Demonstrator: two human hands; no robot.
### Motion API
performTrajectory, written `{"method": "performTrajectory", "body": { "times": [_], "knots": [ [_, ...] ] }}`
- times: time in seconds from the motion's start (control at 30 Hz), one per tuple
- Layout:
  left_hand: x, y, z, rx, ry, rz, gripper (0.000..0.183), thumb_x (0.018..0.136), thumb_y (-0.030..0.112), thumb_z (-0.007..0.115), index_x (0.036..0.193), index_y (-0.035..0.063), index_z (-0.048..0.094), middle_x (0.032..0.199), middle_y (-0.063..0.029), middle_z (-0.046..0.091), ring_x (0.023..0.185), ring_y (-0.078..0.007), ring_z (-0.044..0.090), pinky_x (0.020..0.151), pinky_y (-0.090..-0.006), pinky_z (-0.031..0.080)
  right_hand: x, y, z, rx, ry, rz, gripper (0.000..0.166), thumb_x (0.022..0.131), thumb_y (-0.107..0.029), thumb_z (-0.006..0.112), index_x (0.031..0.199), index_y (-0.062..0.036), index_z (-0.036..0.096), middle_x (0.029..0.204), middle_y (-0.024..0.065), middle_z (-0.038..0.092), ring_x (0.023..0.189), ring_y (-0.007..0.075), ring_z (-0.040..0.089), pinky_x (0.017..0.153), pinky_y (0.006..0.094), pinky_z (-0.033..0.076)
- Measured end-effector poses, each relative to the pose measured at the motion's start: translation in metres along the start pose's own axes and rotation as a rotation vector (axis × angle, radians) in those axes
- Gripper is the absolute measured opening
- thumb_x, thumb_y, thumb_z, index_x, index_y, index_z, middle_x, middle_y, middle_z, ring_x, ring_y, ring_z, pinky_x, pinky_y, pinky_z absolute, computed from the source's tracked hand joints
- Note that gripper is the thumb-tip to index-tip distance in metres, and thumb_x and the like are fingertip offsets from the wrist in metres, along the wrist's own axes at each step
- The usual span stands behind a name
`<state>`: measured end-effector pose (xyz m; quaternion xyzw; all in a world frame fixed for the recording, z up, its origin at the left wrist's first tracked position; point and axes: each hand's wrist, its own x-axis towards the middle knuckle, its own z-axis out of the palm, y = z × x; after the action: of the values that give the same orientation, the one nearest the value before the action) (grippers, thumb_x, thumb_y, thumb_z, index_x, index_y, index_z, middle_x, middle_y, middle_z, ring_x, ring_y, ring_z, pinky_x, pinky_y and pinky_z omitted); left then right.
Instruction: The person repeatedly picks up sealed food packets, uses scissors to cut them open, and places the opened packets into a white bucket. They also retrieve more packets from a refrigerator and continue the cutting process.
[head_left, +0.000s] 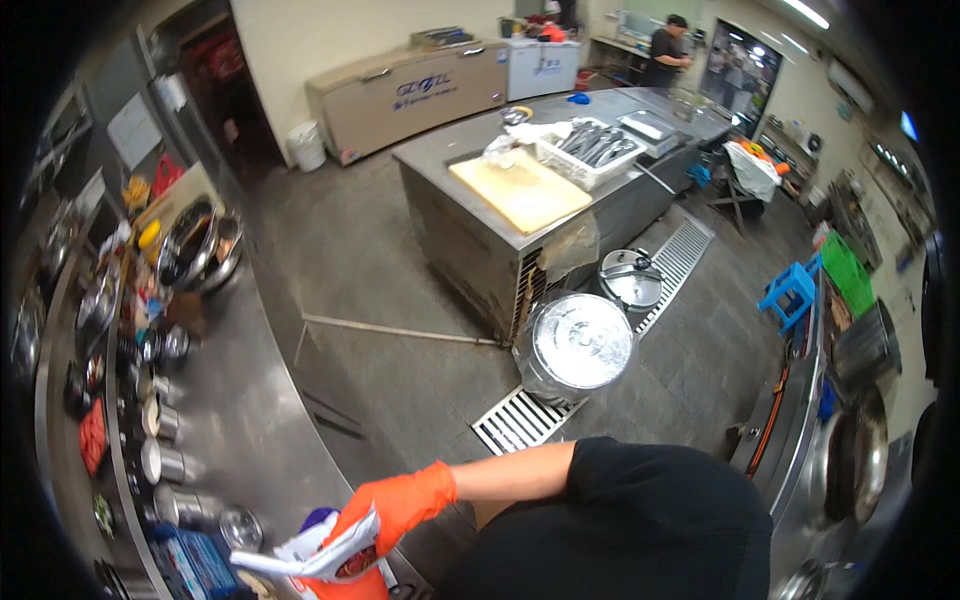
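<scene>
My right hand (401, 502), in an orange rubber glove, grips a white plastic packet (349, 544) over the near edge of the steel counter (255, 390). Dark red contents show through a part of the packet. Under it, at the bottom of the view, is my left hand (352, 586) in a matching glove. It lies against the packet, mostly cut off by the frame and covered, so its fingers cannot be made out. Something purple (319, 517) shows behind the packet. A small round metal bowl (241, 529) and a blue plastic basket (199, 562) stand beside it on the counter.
Steel canisters (169, 461) line the counter's back, with large metal bowls (199, 247) farther along. Behind me, a big lidded pot (583, 341) and a pressure cooker (631, 279) stand by a floor grate (525, 420). A worktable (450, 202) holds a cutting board (521, 191). A person (667, 52) stands far off.
</scene>
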<state>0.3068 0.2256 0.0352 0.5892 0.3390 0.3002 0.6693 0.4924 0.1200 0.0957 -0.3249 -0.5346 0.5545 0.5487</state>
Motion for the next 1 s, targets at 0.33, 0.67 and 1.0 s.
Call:
{"method": "performTrajectory", "body": {
  "times": [0.33, 0.67, 1.0],
  "knots": [
    [-0.003, 0.021, 0.002, -0.105, -0.067, 0.227, 0.065, 0.076, 0.014, 0.076, 0.130, 0.0131, 0.041, 0.110, -0.0024, 0.056, 0.104, -0.0210, 0.056, 0.095, -0.0407, 0.045, -0.006, -0.015, -0.048, 0.026, -0.071, 0.071, 0.053, 0.071, 0.000, 0.079, 0.122, 0.0001, 0.062, 0.120, 0.0129, 0.065, 0.110, 0.0180, 0.060, 0.093, 0.0321, 0.047],
    [0.025, 0.022, 0.073, -0.678, -0.050, -0.080, 0.060, 0.082, -0.013, 0.062, 0.137, 0.0038, 0.041, 0.131, -0.0112, 0.052, 0.120, -0.0201, 0.050, 0.100, -0.0363, 0.044, -0.038, 0.071, -0.127, 0.573, 0.428, 0.216, 0.062, 0.073, 0.008, 0.072, 0.129, -0.0021, 0.050, 0.120, 0.0072, 0.061, 0.109, 0.0183, 0.059, 0.095, 0.0312, 0.047],
    [0.070, 0.011, 0.107, -0.721, -0.110, -0.015, 0.041, 0.088, 0.002, 0.061, 0.127, -0.0030, 0.050, 0.127, -0.0124, 0.055, 0.117, -0.0187, 0.052, 0.100, -0.0345, 0.039, -0.052, 0.065, -0.137, 0.821, 0.519, 0.113, 0.045, 0.084, -0.004, 0.065, 0.126, 0.0012, 0.052, 0.119, 0.0126, 0.063, 0.111, 0.0239, 0.061, 0.099, 0.0412, 0.047]
  ]
}}
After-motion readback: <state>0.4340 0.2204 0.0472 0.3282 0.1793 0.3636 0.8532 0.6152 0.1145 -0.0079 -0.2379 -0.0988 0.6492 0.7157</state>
